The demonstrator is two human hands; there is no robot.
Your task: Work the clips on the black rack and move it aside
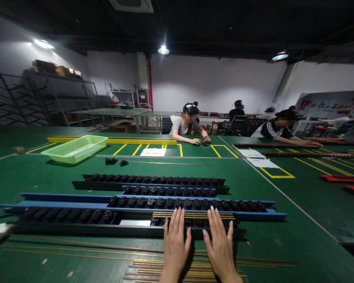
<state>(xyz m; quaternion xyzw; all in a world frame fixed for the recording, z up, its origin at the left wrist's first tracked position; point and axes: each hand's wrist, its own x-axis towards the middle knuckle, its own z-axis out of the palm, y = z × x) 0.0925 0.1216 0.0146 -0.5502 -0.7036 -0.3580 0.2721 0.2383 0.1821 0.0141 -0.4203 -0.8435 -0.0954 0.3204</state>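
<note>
My left hand [176, 243] lies palm down with its fingers stretched forward. Beside it, my right hand [220, 244] has the same flat pose, thumb held apart. Both sets of fingertips reach a few thin brass rods [161, 214] lying along the nearest black channel [120, 231]; whether they press on them I cannot tell. Black socket modules [73, 215] fill that channel's left part, with a pale bare stretch [135, 223] right of them. Behind it runs a blue channel [65, 202] holding a row of sockets. More brass and copper-coloured rods [147, 265] lie under my wrists.
Farther back stand another socket-filled black channel [106, 186], a green plastic basket [76, 150] and a long yellow channel [141, 141]. Two loose black parts [111, 161] lie nearby. A co-worker [185, 127] leans on the far side; another person [279, 129] works at right.
</note>
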